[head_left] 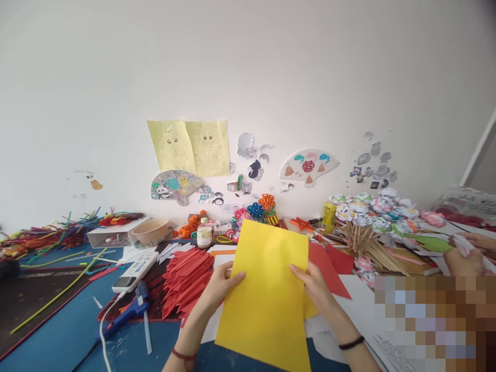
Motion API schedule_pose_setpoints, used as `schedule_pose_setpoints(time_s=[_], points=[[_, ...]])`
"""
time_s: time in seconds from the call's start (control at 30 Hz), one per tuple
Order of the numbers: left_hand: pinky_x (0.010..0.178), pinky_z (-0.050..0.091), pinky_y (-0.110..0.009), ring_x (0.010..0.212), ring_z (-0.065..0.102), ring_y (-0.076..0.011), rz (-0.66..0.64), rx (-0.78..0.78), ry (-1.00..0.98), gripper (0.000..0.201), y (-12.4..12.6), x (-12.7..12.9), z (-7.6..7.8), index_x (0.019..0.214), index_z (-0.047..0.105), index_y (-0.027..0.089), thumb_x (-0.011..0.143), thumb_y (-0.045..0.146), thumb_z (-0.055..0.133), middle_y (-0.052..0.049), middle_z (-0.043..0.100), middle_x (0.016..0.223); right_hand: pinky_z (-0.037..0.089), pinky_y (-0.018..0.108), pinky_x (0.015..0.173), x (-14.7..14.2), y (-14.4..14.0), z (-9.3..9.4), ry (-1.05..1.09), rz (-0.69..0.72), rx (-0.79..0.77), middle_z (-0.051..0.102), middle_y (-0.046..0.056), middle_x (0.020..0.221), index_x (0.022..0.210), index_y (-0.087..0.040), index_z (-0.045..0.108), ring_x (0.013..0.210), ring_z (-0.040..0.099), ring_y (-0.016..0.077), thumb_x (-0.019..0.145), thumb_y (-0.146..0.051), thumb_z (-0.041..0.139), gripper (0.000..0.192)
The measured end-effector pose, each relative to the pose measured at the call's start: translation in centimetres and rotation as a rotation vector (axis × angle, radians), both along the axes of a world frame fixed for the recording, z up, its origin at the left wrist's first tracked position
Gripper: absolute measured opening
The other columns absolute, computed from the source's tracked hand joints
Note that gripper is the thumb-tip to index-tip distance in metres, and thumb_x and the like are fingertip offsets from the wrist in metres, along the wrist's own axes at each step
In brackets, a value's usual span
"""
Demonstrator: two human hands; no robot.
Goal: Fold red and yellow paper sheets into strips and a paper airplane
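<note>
While I watch from the head feed, the yellow sheet (pixel 267 289) is up over the blue table surface (pixel 65 330), face toward me and a bit tilted. Left hand (pixel 222 281) has its left edge pinched, thumb on the front. Right hand (pixel 312 281) has the right edge the same way, thumb on the front too. I read both grips as closed on paper. Another yellow piece (pixel 309 309) peeks out behind the sheet's right edge, by the right hand. Just left of the sheet: a heap of folded red paper strips (pixel 188 279). Past that, further left, a blue glue gun (pixel 129 309) and a white power strip (pixel 135 271). Right of the sheet: red paper (pixel 329 263), then a big bunch of paper flowers (pixel 360 217) on sticks. Well right of the sheet, a co-worker's hand (pixel 463 261) is on some white paper. Beyond the sheet, left side, a small bottle with a pale lid (pixel 204 235). On the wall above and behind the sheet: two yellow drawings (pixel 207 147) and a white fan (pixel 309 166).
</note>
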State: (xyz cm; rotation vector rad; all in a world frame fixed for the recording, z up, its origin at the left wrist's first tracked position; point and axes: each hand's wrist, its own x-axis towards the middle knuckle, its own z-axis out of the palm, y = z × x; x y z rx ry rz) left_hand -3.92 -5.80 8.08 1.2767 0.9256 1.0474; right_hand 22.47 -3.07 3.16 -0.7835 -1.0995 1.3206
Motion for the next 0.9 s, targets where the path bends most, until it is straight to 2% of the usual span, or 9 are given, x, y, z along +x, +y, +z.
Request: schedule_pose_setpoints(time_s=[0.13, 0.27, 0.4, 0.47, 0.53, 0.6, 0.7, 0.8, 0.9], points=[[0.081, 0.055, -0.041, 0.089, 0.069, -0.0304, -0.081, 0.041, 0.024, 0.056, 1.0, -0.1, 0.5, 0.103, 0.067, 0.009, 0.063, 0.046, 0.079, -0.016, 0.072, 0.100, 0.049, 0.049, 0.092, 0.0, 1.8, 1.1, -0.001, 0.103, -0.011, 0.068, 0.014, 0.117, 0.113, -0.016, 0.064, 0.104, 0.065, 0.0338, 0.075, -0.040, 0.073, 0.045], [0.078, 0.055, -0.038, 0.088, 0.069, -0.0274, 0.050, 0.117, 0.106, 0.051, 3.0, 0.3, -0.2, 0.111, 0.065, 0.009, 0.077, 0.046, 0.065, -0.015, 0.072, 0.101, 0.048, 0.046, 0.094, -0.1, 2.3, 0.6, -0.019, 0.192, -0.005, 0.064, 0.014, 0.124, 0.116, -0.017, 0.063, 0.109, 0.062, 0.0318, 0.075, -0.041, 0.073, 0.048], [0.082, 0.052, -0.038, 0.093, 0.067, -0.0248, 0.210, 0.389, 0.457, 0.041, 4.4, 0.9, -1.4, 0.124, 0.059, 0.014, 0.091, 0.032, 0.043, -0.011, 0.073, 0.101, 0.048, 0.045, 0.095, 0.1, 3.1, -1.6, -0.050, 0.062, -0.059, 0.064, 0.011, 0.125, 0.126, -0.023, 0.056, 0.113, 0.061, 0.0281, 0.078, -0.043, 0.069, 0.053], [0.088, 0.050, -0.037, 0.102, 0.065, -0.0230, 0.224, 0.569, 0.671, 0.046, 4.3, 1.2, -1.9, 0.135, 0.050, 0.021, 0.092, 0.019, 0.035, -0.009, 0.070, 0.112, 0.049, 0.044, 0.093, 0.2, 3.6, -2.5, -0.047, 0.012, -0.110, 0.068, 0.010, 0.118, 0.127, -0.025, 0.054, 0.108, 0.064, 0.0269, 0.079, -0.046, 0.067, 0.053], [0.096, 0.046, -0.037, 0.115, 0.058, -0.0212, 0.164, 0.748, 0.877, 0.059, 3.9, 1.4, -2.2, 0.142, 0.039, 0.028, 0.087, 0.007, 0.033, -0.007, 0.058, 0.133, 0.051, 0.043, 0.090, 0.2, 4.1, -2.9, -0.010, 0.053, -0.128, 0.070, 0.010, 0.113, 0.126, -0.025, 0.055, 0.103, 0.066, 0.0270, 0.082, -0.049, 0.063, 0.051], [0.102, 0.041, -0.039, 0.129, 0.046, -0.0213, 0.082, 0.914, 1.088, 0.073, 3.3, 1.5, -2.5, 0.144, 0.033, 0.032, 0.080, -0.001, 0.035, -0.004, 0.040, 0.148, 0.053, 0.043, 0.086, -0.1, 4.2, -2.6, 0.034, 0.112, -0.132, 0.071, 0.012, 0.110, 0.124, -0.023, 0.056, 0.102, 0.067, 0.0277, 0.085, -0.054, 0.056, 0.050], [0.106, 0.036, -0.046, 0.139, 0.030, -0.0255, -0.011, 1.062, 1.329, 0.082, 2.7, 1.8, -3.2, 0.145, 0.027, 0.038, 0.076, -0.004, 0.038, -0.001, 0.026, 0.155, 0.055, 0.042, 0.084, -0.5, 4.1, -1.8, 0.057, 0.160, -0.144, 0.071, 0.014, 0.109, 0.122, -0.022, 0.058, 0.101, 0.067, 0.0278, 0.087, -0.057, 0.050, 0.050], [0.109, 0.030, -0.049, 0.142, 0.021, -0.0271, -0.067, 1.110, 1.411, 0.081, 2.6, 2.0, -4.1, 0.146, 0.022, 0.042, 0.080, -0.002, 0.040, 0.002, 0.019, 0.157, 0.054, 0.041, 0.086, -0.7, 3.8, -1.6, 0.076, 0.148, -0.128, 0.070, 0.011, 0.112, 0.128, -0.024, 0.053, 0.102, 0.067, 0.0263, 0.084, -0.050, 0.061, 0.052], [0.112, 0.026, -0.048, 0.143, 0.018, -0.0250, -0.131, 1.153, 1.435, 0.075, 2.5, 2.1, -4.6, 0.146, 0.020, 0.043, 0.086, 0.003, 0.041, 0.003, 0.017, 0.157, 0.052, 0.039, 0.089, -0.6, 3.8, -2.0, 0.083, 0.107, -0.123, 0.069, 0.009, 0.114, 0.136, -0.026, 0.044, 0.103, 0.066, 0.0256, 0.078, -0.038, 0.071, 0.066]])
